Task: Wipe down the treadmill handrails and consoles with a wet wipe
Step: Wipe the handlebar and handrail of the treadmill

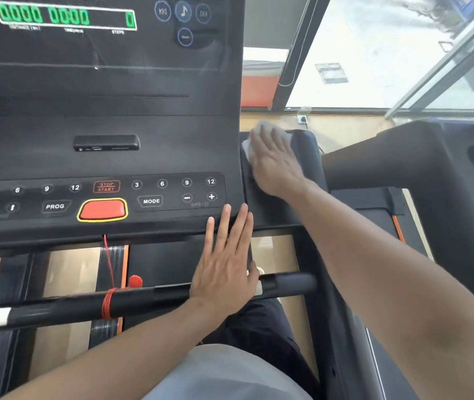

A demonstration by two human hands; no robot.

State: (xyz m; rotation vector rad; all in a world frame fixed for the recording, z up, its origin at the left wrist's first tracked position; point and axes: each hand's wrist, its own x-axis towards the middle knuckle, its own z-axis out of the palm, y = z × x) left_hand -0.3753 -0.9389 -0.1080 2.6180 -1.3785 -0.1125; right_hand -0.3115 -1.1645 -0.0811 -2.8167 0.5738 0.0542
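I had right hand (273, 160) flat, fingers straight, pressing wet wipe (254, 140) onto side tray (308, 145), right of centre frame. Left hand (225, 264) spread flat over crossbar (143, 298), fingertips touching console (100, 125) lower edge.

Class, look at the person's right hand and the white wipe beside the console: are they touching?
Touching. The head view shows the right hand lying flat with straight fingers on the wipe, whose white edges stick out from under the fingers, pressed against the black side panel.
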